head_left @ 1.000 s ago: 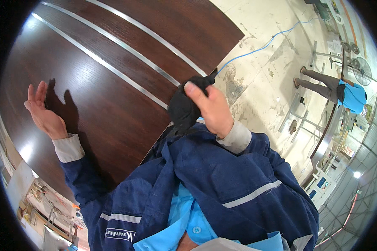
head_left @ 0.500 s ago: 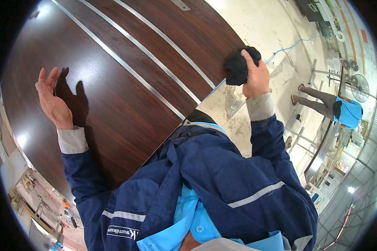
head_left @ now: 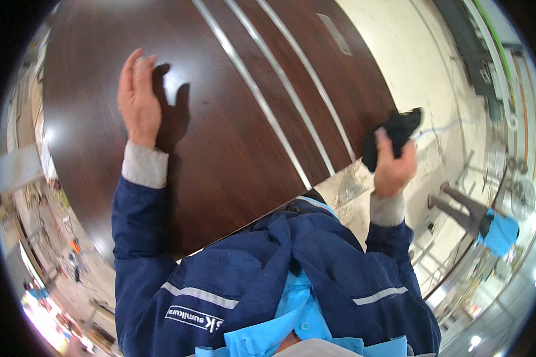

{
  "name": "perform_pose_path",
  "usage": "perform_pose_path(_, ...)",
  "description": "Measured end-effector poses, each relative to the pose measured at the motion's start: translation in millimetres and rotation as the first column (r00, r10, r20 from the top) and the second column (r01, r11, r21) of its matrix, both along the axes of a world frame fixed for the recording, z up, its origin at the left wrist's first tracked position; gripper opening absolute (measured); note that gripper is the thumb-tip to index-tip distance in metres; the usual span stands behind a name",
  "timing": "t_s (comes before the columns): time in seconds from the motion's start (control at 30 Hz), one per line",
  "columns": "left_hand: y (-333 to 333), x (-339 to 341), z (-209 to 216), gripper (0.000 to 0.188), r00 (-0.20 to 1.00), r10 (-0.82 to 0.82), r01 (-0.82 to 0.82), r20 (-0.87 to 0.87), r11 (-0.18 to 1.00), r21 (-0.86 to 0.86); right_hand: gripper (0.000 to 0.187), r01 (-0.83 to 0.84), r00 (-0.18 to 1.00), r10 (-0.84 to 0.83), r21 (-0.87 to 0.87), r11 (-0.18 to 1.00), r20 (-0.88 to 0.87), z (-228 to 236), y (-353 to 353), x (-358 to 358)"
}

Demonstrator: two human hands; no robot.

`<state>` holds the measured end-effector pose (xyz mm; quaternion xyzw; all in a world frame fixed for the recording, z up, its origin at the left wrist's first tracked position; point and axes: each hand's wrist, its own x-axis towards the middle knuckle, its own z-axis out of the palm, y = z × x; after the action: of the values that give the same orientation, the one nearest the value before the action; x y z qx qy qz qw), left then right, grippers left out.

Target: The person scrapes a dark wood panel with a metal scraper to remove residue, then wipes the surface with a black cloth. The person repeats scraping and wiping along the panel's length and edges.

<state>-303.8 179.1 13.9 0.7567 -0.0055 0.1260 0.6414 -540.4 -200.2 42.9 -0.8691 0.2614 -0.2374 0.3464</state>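
A dark brown wood-grain panel (head_left: 220, 172) with three silver metal strips (head_left: 268, 113) running along it lies in front of me. Over its left part hovers my left hand (head_left: 140, 104), fingers stretched, holding nothing and casting a shadow on the glossy surface. At the panel's right edge, my right hand (head_left: 396, 169) grips a crumpled black cloth (head_left: 399, 134), thumb on top. The cloth overlaps the panel's corner near the ends of the strips. Its contact with the surface is hard to make out.
A small flat metal plate (head_left: 335, 34) lies on the panel's far right part. Beyond the right edge is a pale, worn floor (head_left: 393, 47). A person in a blue shirt (head_left: 499, 233) stands off to the right near a fan (head_left: 522, 196). Tools and clutter lie on the left.
The whole view has turned, so the panel and strips appear shifted right. My left hand now appears farther up over the panel. My right hand still holds the black cloth, now seen lower and farther right.
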Motion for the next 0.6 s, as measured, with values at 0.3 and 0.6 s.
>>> perform_pose_path(0.3,14.0,3.8,-5.9,0.032,0.993,-0.003,0.028,0.114,0.975,-0.218,0.016,-0.883,0.449,0.842,-0.293,0.367,-0.300,-13.3,90.8,98.8)
perform_pose_path(0.6,3.5,-2.3,11.6,0.019,0.996,0.082,-0.083,0.038,0.997,0.002,0.038,-0.768,0.569,0.760,-0.532,0.355,-0.314,-9.1,167.4,342.1)
